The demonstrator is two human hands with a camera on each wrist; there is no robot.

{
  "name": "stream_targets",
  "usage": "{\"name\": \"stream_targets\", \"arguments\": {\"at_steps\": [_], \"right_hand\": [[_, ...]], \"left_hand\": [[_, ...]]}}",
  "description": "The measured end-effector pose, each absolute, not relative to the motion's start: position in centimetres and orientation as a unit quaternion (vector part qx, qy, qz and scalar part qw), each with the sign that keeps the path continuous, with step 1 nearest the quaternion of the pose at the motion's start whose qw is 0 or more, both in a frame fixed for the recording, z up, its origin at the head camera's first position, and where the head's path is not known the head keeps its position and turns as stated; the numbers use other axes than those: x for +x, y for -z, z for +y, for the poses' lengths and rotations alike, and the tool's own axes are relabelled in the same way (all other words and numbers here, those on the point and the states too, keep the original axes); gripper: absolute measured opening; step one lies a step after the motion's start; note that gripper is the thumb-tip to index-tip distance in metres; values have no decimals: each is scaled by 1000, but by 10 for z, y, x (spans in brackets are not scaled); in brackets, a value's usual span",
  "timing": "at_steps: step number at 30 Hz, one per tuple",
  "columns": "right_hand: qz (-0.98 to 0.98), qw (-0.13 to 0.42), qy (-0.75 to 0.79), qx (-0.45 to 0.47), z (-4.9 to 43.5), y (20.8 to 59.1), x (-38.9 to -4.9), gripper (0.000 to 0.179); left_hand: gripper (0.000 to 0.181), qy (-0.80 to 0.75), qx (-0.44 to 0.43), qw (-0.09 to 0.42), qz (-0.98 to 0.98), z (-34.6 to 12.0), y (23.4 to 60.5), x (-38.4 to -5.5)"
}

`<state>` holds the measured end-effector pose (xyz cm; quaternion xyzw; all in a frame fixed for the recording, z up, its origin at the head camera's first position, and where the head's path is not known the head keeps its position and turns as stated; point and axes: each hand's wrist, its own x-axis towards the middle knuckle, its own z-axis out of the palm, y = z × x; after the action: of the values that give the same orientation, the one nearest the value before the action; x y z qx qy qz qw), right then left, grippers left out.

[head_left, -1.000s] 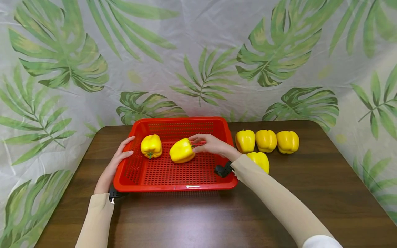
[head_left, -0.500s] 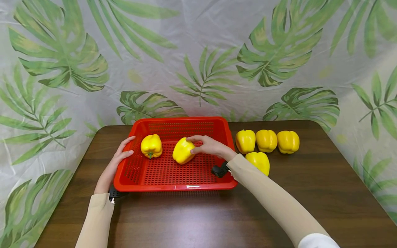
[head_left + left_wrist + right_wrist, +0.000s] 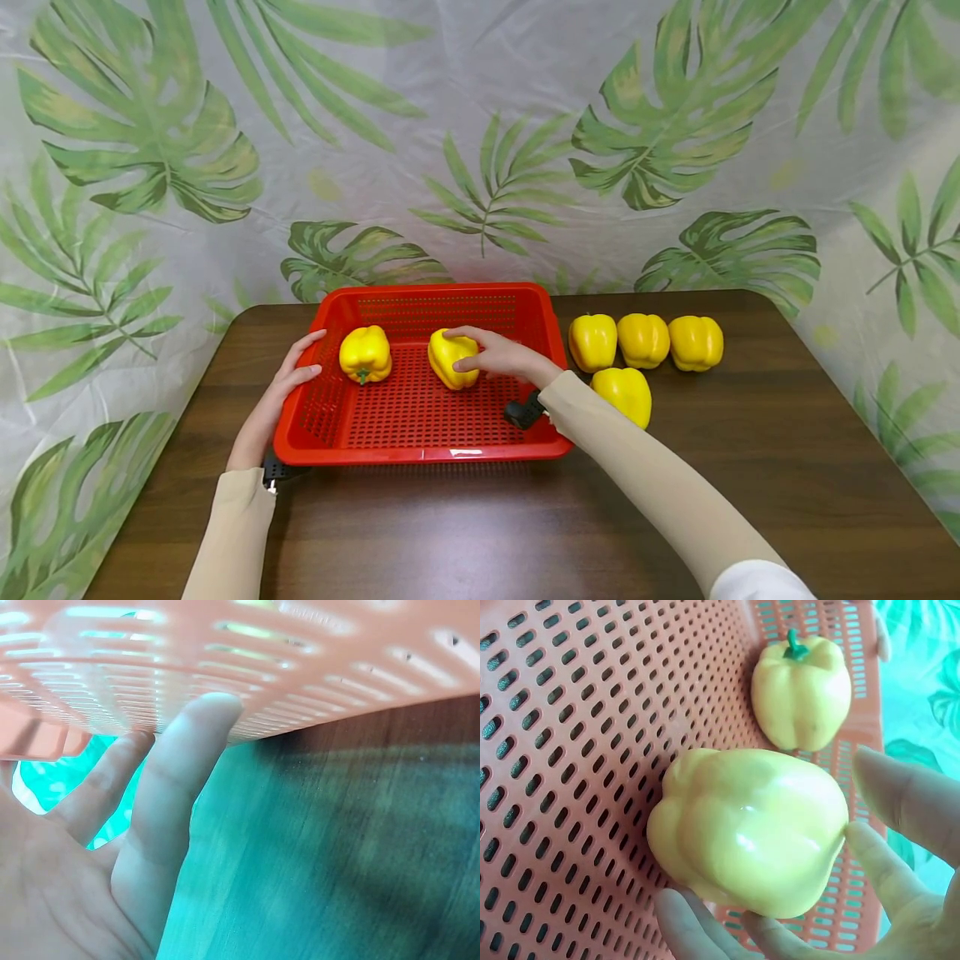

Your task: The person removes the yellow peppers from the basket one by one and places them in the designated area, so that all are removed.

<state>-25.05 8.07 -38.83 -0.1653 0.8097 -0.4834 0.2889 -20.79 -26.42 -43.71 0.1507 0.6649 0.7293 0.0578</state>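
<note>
A red perforated plastic basket (image 3: 360, 456) sits on the table with two yellow bell peppers inside. My right hand (image 3: 504, 357) reaches over its right side and holds one bell pepper (image 3: 442, 360) by the fingertips, near the middle. In the right wrist view this pepper (image 3: 750, 829) lies on its side between the fingers. The other bell pepper (image 3: 365, 354), green stem facing the front, stands to the left. My left hand (image 3: 272, 400) rests against the basket's left side with extended fingers; the left wrist view shows fingertips touching the outer wall (image 3: 360, 675).
Right of the basket, several more yellow bell peppers (image 3: 643, 340) lie on the dark wooden table (image 3: 772, 433), with one pepper (image 3: 626, 395) nearer the front, partly behind the right sleeve. A leaf-patterned cloth (image 3: 517, 75) hangs behind the table.
My right hand has turned the held pepper more upright and shifted it slightly to the right inside the basket. The left hand and the basket stay in place.
</note>
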Motion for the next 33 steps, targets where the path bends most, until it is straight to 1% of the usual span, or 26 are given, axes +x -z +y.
{"name": "stream_targets", "arguments": {"at_steps": [8,18,25,33], "right_hand": [[815,281,479,-164,79,389,-253,57],[826,273,464,-169,74,394,-258,58],[833,270,452,-167,70,397,-260,62],[825,262,468,-176,69,397,-258,60]], "left_hand": [[48,-711,112,102,686,-265,434,-202],[53,-703,92,123,695,-265,431,-199],[52,-700,96,117,698,-265,431,-199],[51,-700,94,117,698,-265,432,-198]]}}
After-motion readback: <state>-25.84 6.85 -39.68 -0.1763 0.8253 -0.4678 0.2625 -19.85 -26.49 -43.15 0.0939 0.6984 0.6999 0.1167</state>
